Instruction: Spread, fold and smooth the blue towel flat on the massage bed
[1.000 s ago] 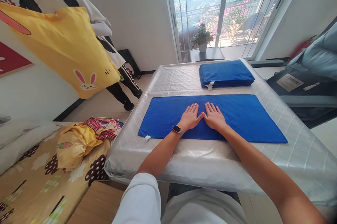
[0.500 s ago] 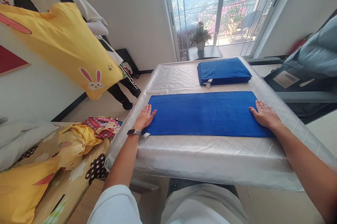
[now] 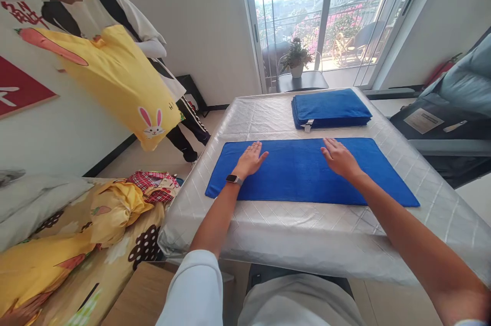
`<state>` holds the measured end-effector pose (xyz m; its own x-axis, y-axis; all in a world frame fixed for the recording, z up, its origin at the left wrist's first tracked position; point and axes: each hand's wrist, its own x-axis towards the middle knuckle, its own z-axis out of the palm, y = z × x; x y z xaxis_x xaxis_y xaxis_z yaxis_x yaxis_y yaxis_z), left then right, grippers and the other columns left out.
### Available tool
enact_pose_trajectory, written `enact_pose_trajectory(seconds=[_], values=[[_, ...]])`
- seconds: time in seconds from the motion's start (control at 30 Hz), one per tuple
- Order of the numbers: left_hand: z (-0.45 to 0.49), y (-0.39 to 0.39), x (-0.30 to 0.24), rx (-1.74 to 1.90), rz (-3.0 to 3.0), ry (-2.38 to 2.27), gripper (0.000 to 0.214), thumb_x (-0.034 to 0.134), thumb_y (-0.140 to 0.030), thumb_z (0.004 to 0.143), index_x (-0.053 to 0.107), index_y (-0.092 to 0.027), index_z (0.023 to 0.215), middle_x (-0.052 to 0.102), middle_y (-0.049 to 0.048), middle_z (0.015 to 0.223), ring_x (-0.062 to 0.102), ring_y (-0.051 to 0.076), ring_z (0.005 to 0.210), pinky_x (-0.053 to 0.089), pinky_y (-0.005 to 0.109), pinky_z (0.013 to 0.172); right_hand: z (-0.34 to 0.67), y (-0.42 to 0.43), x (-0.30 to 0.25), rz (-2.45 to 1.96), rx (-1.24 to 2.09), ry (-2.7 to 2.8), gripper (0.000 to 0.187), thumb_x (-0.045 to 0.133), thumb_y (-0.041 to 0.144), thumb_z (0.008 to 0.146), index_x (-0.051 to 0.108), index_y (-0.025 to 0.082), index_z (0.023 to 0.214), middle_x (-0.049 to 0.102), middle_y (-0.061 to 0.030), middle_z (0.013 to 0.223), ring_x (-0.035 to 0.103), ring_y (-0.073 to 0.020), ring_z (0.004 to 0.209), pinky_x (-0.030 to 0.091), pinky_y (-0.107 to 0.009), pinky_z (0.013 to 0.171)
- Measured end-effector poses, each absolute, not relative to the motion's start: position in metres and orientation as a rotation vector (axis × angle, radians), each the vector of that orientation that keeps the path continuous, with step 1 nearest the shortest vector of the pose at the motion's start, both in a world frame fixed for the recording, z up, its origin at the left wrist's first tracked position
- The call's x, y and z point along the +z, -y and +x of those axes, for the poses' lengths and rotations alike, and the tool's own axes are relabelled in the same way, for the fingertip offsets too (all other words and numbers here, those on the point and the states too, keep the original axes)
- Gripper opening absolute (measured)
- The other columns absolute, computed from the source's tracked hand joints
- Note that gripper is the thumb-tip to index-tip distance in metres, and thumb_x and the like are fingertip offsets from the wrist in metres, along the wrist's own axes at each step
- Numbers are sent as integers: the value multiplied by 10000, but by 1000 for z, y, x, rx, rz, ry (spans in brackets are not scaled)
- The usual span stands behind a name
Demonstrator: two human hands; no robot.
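A blue towel (image 3: 293, 175) lies flat and lengthwise across the table, close to its near edge. My left hand (image 3: 250, 159), with a watch at the wrist, is flat over the left part of the towel, fingers stretched out. Over the right-hand part, my right hand (image 3: 340, 158) is flat too, fingers extended. Neither hand grips anything. Behind the towel sits a stack of folded blue towels (image 3: 332, 106) with a white tag at its front left corner.
A silvery quilted cover (image 3: 261, 114) drapes the table. At the left, another person holds a yellow rabbit-print pillowcase (image 3: 118, 80) beside a bed with yellow bedding (image 3: 42, 264). A grey chair (image 3: 441, 116) stands at the right; a potted plant (image 3: 296, 57) is by the window.
Both my hands have slid inward from the towel's two ends toward its middle. The other person's yellow pillowcase has shifted slightly in view.
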<state>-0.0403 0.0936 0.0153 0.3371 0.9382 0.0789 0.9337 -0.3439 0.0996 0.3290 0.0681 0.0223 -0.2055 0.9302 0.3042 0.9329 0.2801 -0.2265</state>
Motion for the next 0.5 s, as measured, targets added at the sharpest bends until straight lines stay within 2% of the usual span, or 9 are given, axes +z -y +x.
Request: enact_pose_trajectory(seconds=[0.1,0.2,0.5], values=[[33,-113,13,233,2653,-1619,719,133,-552,1082,298,-105,1621,274,131,1685,211,205,1577,172,388,1293,264,-95,18,-1676,77,2307,653,232,396,1060,413,37,1574,382,-162,1633,314,-271,1536,249,-439,1267],[72,-124,0,214,2670,-1593,674,131,-482,1092,324,-103,1614,282,117,1684,202,212,1579,150,413,1300,232,-111,4,-1744,110,2385,634,228,334,1047,350,76,1614,296,-117,1677,246,-252,1562,204,-444,1276],[72,-128,-10,215,2620,-1543,699,106,-510,1085,315,-114,1622,284,106,1684,202,204,1580,147,415,1303,232,-115,-9,-1823,170,2412,659,193,377,1051,272,118,1651,226,-101,1700,188,-241,1578,151,-455,1282]])
